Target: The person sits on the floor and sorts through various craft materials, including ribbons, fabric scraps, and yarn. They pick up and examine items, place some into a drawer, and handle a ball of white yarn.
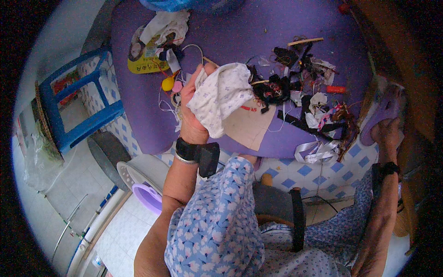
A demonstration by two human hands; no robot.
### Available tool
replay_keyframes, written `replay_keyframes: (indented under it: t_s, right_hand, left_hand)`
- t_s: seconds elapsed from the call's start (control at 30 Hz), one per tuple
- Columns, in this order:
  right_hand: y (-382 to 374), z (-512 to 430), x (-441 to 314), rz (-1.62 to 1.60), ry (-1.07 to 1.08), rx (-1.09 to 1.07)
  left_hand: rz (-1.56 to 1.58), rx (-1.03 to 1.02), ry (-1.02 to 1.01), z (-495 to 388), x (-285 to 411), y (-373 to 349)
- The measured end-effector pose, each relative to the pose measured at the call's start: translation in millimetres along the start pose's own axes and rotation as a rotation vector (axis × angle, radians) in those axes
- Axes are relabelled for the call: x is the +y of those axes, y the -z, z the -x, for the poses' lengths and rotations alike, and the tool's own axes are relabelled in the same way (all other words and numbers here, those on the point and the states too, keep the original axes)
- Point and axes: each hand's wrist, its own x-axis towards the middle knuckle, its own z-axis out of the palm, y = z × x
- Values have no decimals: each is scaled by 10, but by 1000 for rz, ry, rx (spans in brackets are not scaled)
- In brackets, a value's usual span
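My left hand (194, 104) holds a white cloth piece (225, 93) with small lavender flowers, over a purple surface (235, 38). Beneath the cloth lies a sheet of brown paper (251, 126) with red print. At the far right, my right hand (387, 133) is against a pale purple, partly see-through thing (387, 100); its fingers are mostly hidden. Dark scraps and tangled hair-like strands (275, 90) lie just right of the cloth. Left of my left hand sit a yellow ball (168, 83) and a pink bead-like piece (177, 86) among cords.
A yellow printed packet (147, 60) and white fabric (169, 26) lie at the upper left. White ribbon (316, 152) hangs at the surface's front edge. A blue plastic stool (83, 97) and a purple-rimmed basin (147, 197) stand left. A dark-seated chair (277, 199) is below.
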Motion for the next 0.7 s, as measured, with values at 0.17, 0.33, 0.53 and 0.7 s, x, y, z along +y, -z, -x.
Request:
replay_keyframes:
  t_s: [0.17,0.33,0.53,0.7]
  right_hand:
    - [20,-72,180,434,158,79]
    - [-14,-144,280,1003,302,134]
    - [14,-172,332,1393,409,133]
    - [-47,94,-193,550,349,282]
  left_hand:
    - [-115,-8,-69,2,-27,-14]
    - [-101,16,-65,0,-41,-18]
    - [-71,-57,-66,-43,-51,-76]
    - [-112,60,-145,-43,-133,-140]
